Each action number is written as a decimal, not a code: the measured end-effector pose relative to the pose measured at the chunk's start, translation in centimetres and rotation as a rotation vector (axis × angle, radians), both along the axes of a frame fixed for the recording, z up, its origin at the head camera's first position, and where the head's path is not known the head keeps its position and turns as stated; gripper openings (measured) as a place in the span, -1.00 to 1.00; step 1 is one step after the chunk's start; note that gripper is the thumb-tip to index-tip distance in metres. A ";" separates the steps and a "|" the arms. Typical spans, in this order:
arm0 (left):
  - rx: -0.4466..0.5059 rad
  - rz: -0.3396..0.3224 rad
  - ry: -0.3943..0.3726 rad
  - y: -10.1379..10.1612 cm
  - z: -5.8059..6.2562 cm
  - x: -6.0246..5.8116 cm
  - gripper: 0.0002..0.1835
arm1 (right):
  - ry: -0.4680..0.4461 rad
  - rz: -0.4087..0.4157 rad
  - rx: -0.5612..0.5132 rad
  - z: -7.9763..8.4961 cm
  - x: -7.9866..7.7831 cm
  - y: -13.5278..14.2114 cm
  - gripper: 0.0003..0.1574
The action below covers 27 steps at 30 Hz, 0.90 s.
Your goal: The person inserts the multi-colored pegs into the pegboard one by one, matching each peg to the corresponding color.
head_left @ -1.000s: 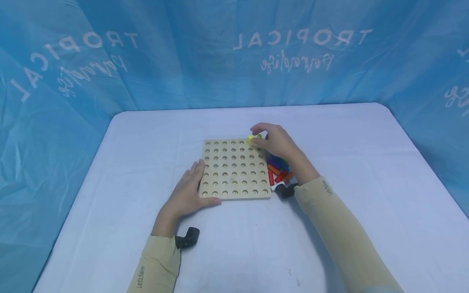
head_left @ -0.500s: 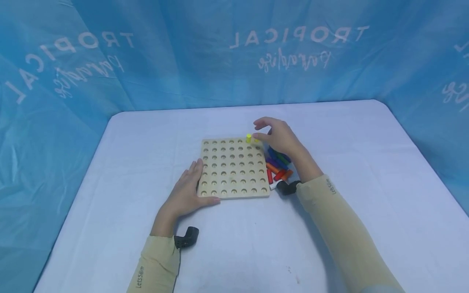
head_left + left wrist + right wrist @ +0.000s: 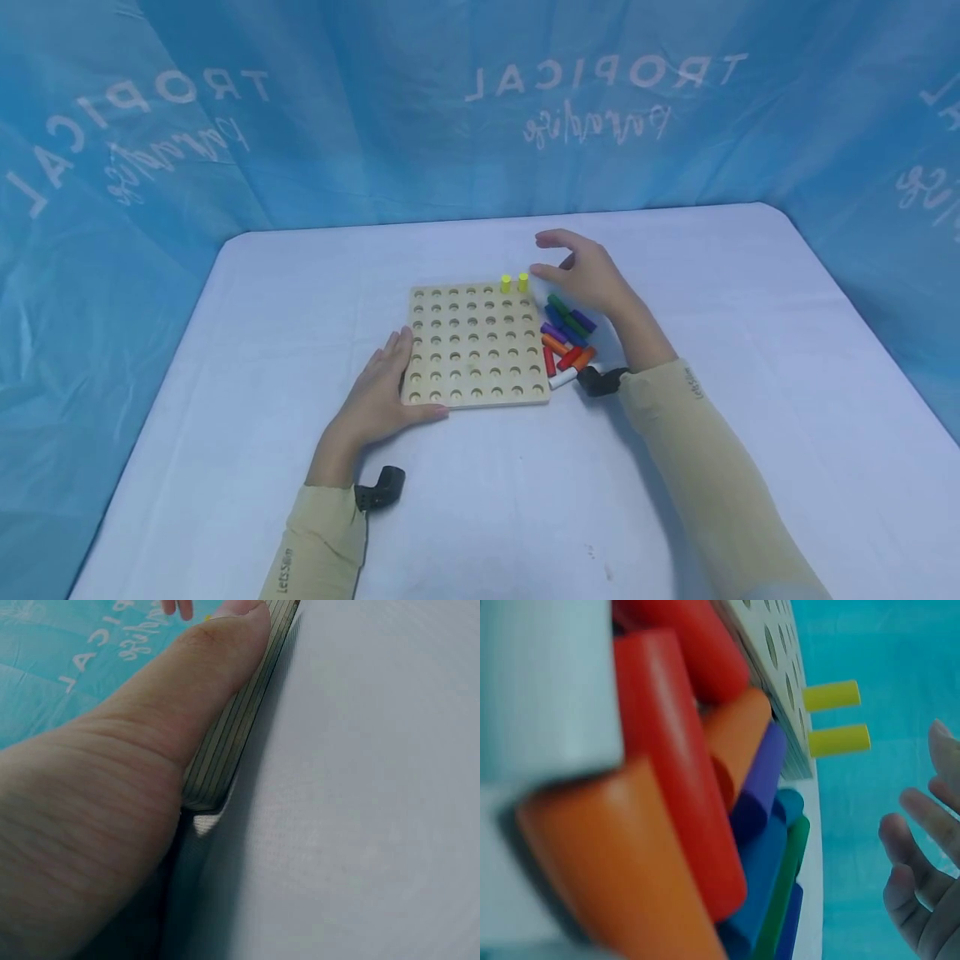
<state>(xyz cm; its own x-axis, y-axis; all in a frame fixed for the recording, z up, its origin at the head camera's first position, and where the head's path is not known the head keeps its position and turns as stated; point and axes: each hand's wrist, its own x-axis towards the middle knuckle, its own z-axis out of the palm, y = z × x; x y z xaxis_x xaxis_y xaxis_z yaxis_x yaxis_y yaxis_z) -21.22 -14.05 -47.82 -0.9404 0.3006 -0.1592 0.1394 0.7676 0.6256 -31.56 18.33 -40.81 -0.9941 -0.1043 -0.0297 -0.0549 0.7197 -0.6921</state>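
Observation:
A square wooden pegboard (image 3: 463, 348) with rows of round holes lies on the table. Two yellow pegs (image 3: 840, 740) stand upright in its far row, at the right corner. My left hand (image 3: 373, 398) rests against the board's near left corner, fingers along the left side and the thumb (image 3: 202, 679) along the front edge. Beyond the yellow pegs, my right hand (image 3: 592, 271) hovers with loosely bent fingers and nothing between them. Beside the board's right edge lies a pile of loose pegs: green, blue, purple (image 3: 555, 332), orange, red (image 3: 679, 772) and one white peg (image 3: 563, 378).
A white cloth covers the table (image 3: 480, 500). Blue curtains (image 3: 420, 108) with printed lettering hang behind and at the sides. Black wrist cameras sit on both wrists, the right one (image 3: 600, 382) close to the white peg.
My right hand has let go of the yellow pegs and moved right and away from the board, bringing both pegs and more of the pile into view. My left hand stays at the corner.

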 end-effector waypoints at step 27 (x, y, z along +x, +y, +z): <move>0.000 -0.001 -0.002 0.1 0.1 0.0 0.50 | -0.081 -0.026 0.025 -1.6 0.8 3.0 -0.23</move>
